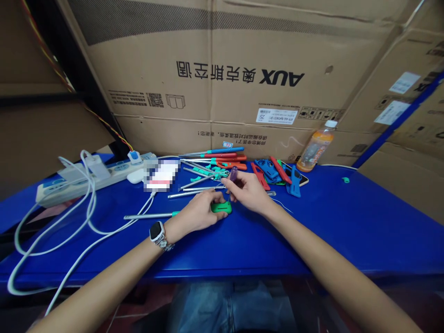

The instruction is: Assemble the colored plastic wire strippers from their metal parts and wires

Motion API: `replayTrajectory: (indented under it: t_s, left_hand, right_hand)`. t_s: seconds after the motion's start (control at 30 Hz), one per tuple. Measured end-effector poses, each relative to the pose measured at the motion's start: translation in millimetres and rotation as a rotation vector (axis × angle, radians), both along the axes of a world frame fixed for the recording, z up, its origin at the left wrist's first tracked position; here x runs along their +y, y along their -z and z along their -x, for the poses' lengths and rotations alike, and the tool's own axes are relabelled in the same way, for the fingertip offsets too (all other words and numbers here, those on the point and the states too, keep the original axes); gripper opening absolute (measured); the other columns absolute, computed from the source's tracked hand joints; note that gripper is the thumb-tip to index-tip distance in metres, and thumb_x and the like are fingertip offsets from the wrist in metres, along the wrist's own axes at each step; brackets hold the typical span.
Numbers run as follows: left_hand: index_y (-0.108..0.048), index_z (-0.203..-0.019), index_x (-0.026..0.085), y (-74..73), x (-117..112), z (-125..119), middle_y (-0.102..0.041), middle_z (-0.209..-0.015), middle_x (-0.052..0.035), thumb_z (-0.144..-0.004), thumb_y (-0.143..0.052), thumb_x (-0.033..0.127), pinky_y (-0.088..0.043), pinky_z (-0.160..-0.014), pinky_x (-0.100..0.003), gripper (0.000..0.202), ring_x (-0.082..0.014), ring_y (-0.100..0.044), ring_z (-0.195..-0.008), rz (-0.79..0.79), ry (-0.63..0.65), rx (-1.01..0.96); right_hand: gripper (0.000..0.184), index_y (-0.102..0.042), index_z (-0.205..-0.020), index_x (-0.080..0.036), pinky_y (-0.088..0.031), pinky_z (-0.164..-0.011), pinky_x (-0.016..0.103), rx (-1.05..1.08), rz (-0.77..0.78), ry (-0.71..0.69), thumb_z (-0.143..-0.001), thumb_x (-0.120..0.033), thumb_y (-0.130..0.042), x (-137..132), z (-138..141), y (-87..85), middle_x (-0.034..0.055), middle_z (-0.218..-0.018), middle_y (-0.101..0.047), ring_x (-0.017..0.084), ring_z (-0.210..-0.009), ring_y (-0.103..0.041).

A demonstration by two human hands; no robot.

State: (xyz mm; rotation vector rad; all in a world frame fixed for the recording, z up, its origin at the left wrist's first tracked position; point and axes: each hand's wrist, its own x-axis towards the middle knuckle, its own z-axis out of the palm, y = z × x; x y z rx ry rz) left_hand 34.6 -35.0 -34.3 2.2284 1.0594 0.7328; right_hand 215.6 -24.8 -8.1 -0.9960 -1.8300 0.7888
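My left hand [198,212], with a watch on the wrist, presses a green-handled long-necked lighter [222,208] flat on the blue table. Its metal tube points left from beneath my hand. In my right hand [250,190] is a small screwdriver [234,174] with a purple handle, held upright. The thin shaft runs down to the right end of the green handle; whether a screw sits under its tip is hidden. Just behind my hands lie loose metal tubes [192,194] and small teal parts [217,172]. Blue and red lighters [225,150] lie further back.
Blue and red plastic handle shells [268,170] overlap a phone [303,179] at the right. Behind them an orange drink bottle [317,145] leans against a large cardboard box [236,41]. At left are a power strip [120,167], white cables [92,199] and a plugged-in phone [163,175].
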Motion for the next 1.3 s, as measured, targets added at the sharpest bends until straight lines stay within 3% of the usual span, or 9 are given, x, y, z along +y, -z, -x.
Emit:
replayTrajectory:
  t_s: [0.27, 0.43, 0.6, 0.73, 0.9, 1.03, 1.13, 1.23, 1.3]
  left_hand:
    - [-0.067, -0.097, 0.018, -3.2, 3, 6, -0.067, -0.095, -0.0063, -0.078, -0.073, 0.036, -0.050, -0.076, -0.033, 0.026, -0.0219, -0.063, -0.085, -0.075, 0.026, 0.074]
    - [-0.062, -0.105, 0.016, -39.2, 6, 1, -0.067, -0.100, -0.0074, -0.088, -0.063, 0.036, -0.051, -0.080, -0.033, 0.026, -0.0190, -0.063, -0.088, -0.137, -0.029, -0.284]
    - [-0.062, -0.082, 0.015, -67.9, 15, -23, -0.065, -0.081, -0.0028, -0.078, -0.076, 0.034, -0.050, -0.068, -0.026, 0.025, -0.0137, -0.061, -0.073, -0.123, -0.013, -0.537]
    - [-0.062, -0.075, 0.015, -63.8, 21, -36, -0.063, -0.069, -0.0004, -0.075, -0.079, 0.035, -0.048, -0.058, -0.024, 0.027, -0.0116, -0.059, -0.061, -0.071, -0.061, -0.645]
    - [-0.067, -0.077, 0.014, -61.4, 21, -35, -0.068, -0.071, -0.0026, -0.080, -0.075, 0.033, -0.049, -0.059, -0.026, 0.021, -0.0138, -0.062, -0.064, -0.071, -0.031, -0.610]
    - [-0.074, -0.086, 0.017, -66.6, 25, -25, -0.072, -0.090, -0.0064, -0.087, -0.069, 0.030, -0.051, -0.079, -0.033, 0.015, -0.0191, -0.065, -0.087, -0.182, 0.057, -0.463]
    - [-0.077, -0.096, 0.020, -66.6, 27, -18, -0.070, -0.099, -0.0077, -0.090, -0.065, 0.031, -0.049, -0.090, -0.038, 0.017, -0.0224, -0.062, -0.101, -0.227, 0.099, -0.392]
    - [-0.075, -0.102, 0.020, -63.1, 24, -20, -0.070, -0.099, -0.0079, -0.093, -0.061, 0.034, -0.050, -0.082, -0.034, 0.022, -0.0209, -0.063, -0.097, -0.176, 0.130, -0.400]
    - [-0.074, -0.101, 0.018, -59.9, 21, -27, -0.071, -0.099, -0.0073, -0.089, -0.065, 0.036, -0.051, -0.076, -0.030, 0.022, -0.0182, -0.064, -0.089, -0.147, 0.077, -0.481]
  right_hand:
    - [0.036, -0.056, -0.070, -0.019, -0.044, -0.045, 0.024, -0.016, 0.002, 0.006, -0.089, -0.050, -0.059, -1, 1, -1.4, -0.0019, -0.051, -0.059, 0.014, -0.046, -0.058]
    - [0.037, -0.059, -0.070, -0.019, -0.045, -0.044, 0.025, -0.014, 0.004, -0.008, -0.088, -0.051, -0.060, 0, 0, -0.3, -0.0016, -0.050, -0.059, 0.015, -0.045, -0.059]
    - [0.038, -0.057, -0.066, -0.018, -0.046, -0.044, 0.025, -0.012, 0.025, -0.018, -0.088, -0.049, -0.061, 0, 0, -1.3, -0.0008, -0.050, -0.059, 0.015, -0.043, -0.060]
    - [0.038, -0.057, -0.067, -0.018, -0.048, -0.044, 0.025, -0.015, 0.076, -0.007, -0.086, -0.050, -0.064, -1, 1, -1.2, -0.0001, -0.050, -0.061, 0.015, -0.043, -0.061]
    - [0.037, -0.059, -0.069, -0.017, -0.048, -0.044, 0.025, -0.025, 0.086, -0.002, -0.086, -0.049, -0.064, -1, -2, -5.9, -0.0003, -0.051, -0.060, 0.014, -0.044, -0.059]
    - [0.034, -0.066, -0.090, -0.017, -0.050, -0.044, 0.023, 0.037, 0.126, -0.182, -0.083, -0.050, -0.067, -1, -17, -20.8, 0.0005, -0.068, -0.063, 0.013, -0.056, -0.059]
    - [0.036, -0.068, -0.091, -0.016, -0.053, -0.048, 0.024, 0.067, 0.182, -0.301, -0.084, -0.051, -0.064, -2, -27, -29.5, 0.0044, -0.080, -0.066, 0.016, -0.071, -0.061]
    - [0.035, -0.068, -0.086, -0.016, -0.051, -0.047, 0.024, 0.060, 0.172, -0.240, -0.082, -0.051, -0.067, -4, -28, -29.8, 0.0038, -0.077, -0.064, 0.014, -0.067, -0.059]
    - [0.035, -0.067, -0.082, -0.016, -0.048, -0.045, 0.023, 0.079, 0.132, -0.163, -0.078, -0.050, -0.072, -4, -23, -26.1, 0.0013, -0.071, -0.061, 0.012, -0.058, -0.055]
